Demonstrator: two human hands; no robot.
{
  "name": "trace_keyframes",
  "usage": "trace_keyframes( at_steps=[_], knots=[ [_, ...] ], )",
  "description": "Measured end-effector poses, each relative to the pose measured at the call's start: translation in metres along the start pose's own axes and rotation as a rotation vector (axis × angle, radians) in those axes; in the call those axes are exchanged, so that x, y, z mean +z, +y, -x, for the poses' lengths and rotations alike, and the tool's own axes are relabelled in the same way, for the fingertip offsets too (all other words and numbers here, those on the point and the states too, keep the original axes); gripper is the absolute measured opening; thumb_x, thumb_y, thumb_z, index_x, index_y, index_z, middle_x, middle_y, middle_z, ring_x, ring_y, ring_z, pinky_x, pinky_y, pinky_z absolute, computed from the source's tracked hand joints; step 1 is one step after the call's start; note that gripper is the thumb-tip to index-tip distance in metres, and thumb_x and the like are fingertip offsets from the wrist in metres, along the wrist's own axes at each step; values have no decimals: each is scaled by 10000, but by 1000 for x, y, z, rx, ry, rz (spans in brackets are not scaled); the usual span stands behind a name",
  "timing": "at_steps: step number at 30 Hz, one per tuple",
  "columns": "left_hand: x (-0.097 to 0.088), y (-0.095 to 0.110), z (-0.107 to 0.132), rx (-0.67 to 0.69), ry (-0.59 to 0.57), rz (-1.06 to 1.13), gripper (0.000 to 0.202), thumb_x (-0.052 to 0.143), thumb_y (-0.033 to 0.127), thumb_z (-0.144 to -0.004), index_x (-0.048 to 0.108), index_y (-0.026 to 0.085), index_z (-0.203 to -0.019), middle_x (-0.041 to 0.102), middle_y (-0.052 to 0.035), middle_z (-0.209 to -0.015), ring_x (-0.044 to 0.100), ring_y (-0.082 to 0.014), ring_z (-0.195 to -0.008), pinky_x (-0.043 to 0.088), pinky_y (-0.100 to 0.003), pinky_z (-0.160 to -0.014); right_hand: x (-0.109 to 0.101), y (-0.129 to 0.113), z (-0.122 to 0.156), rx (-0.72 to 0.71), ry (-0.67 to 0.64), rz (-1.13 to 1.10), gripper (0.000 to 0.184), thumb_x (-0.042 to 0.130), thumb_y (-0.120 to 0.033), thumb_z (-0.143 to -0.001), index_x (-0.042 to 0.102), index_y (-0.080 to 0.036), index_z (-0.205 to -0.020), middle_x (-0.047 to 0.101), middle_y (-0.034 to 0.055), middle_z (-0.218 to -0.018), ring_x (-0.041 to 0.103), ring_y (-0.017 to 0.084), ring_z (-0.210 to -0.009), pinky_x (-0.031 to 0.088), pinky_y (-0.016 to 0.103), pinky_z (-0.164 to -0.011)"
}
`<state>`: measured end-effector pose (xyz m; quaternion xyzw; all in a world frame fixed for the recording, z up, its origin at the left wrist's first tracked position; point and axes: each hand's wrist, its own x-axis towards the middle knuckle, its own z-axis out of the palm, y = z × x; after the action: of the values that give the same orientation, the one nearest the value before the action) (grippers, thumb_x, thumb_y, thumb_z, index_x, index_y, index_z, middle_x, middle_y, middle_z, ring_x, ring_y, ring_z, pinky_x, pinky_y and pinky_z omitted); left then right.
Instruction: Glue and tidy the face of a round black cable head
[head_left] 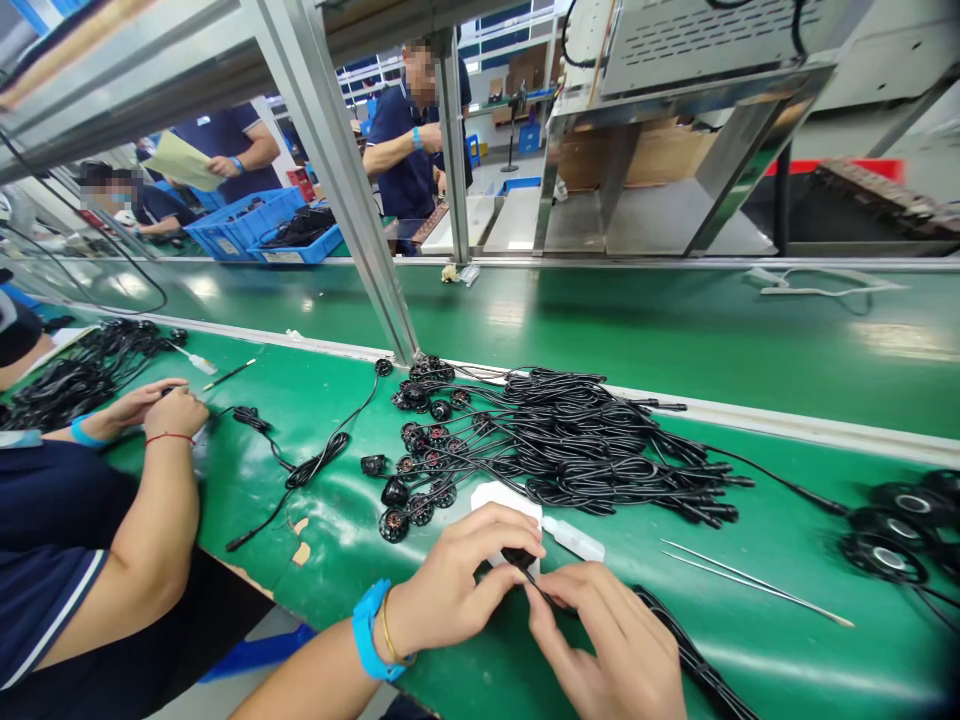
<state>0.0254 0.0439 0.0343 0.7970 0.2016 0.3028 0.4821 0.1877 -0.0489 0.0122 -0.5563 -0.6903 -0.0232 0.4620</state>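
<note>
Between the fingertips of my left hand [461, 575] is a small black round housing [517, 557], partly hidden by the fingers. My right hand [611, 635] pinches the black cable [551, 597] close to where it leaves the housing. Behind my hands lie a white pad [506, 495] and a small translucent bottle [574, 538] on its side. Farther back is a pile of coiled black cables [577, 440] with round black heads [435, 458] on their left ends. A coiled cable bundle [697, 650] runs beside my right hand.
Two thin sticks [757, 580] lie on the green table [787, 660], left of black ringed parts [892, 530]. A metal post [360, 190] rises behind the pile. At left, a co-worker's hands [169, 410] hold a dark part near a loose cable [319, 460]. Blue bins [244, 225] stand beyond.
</note>
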Motion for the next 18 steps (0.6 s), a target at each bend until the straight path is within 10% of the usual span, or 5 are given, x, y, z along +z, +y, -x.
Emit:
trace_keyframes(
  at_steps=[18],
  knots=[
    [-3, 4, -3, 42, -69, -152, 293, 527, 69, -926, 657, 156, -1173, 680, -128, -1152, 628, -204, -1089, 525, -332, -978, 7, 7, 7, -29, 44, 115, 84, 608, -158, -915, 587, -205, -850, 638, -18, -707, 603, 86, -612, 439, 221, -684]
  ],
)
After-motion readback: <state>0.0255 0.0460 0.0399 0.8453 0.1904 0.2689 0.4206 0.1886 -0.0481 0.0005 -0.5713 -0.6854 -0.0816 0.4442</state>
